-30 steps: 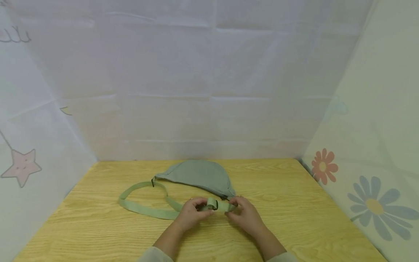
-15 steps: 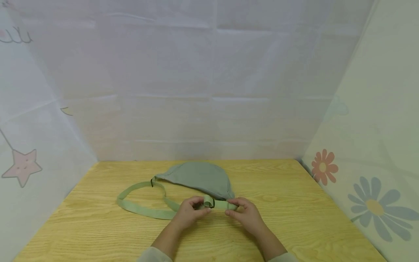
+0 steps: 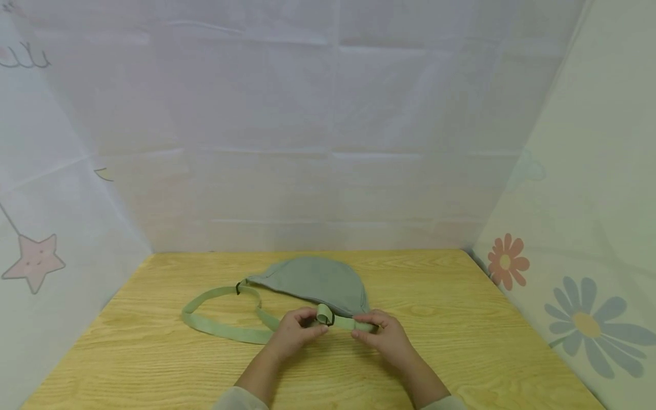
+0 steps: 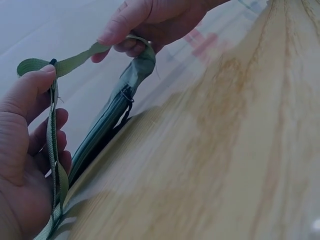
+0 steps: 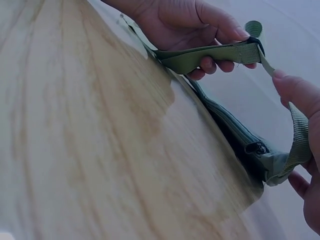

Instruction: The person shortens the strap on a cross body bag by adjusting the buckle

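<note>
A grey-green waist bag point(image 3: 318, 282) lies on the table, its zip edge facing me. My left hand point(image 3: 289, 337) pinches the light green strap point(image 3: 225, 329) beside a black slider buckle point(image 5: 258, 44), thumb on top. A small loop of webbing point(image 3: 323, 312) stands up out of the buckle. My right hand point(image 3: 388, 336) pinches the strap between thumb and fingers, close to the bag's right end. Between the two hands runs a short stretch of webbing. In the right wrist view the dark zip pull point(image 5: 256, 148) hangs near that bag end.
The wood-grain table point(image 3: 169, 376) is bounded by pale sheets at the back and sides. To the left the strap curves in a wide loop, joined to the bag's left tip by a black ring point(image 3: 238, 288). A printed flower point(image 3: 506, 261) decorates the right sheet.
The buckle and its webbing loop have moved slightly left, and more strap shows between the hands. The bag has shifted a little toward me. Both hands keep their grip.
</note>
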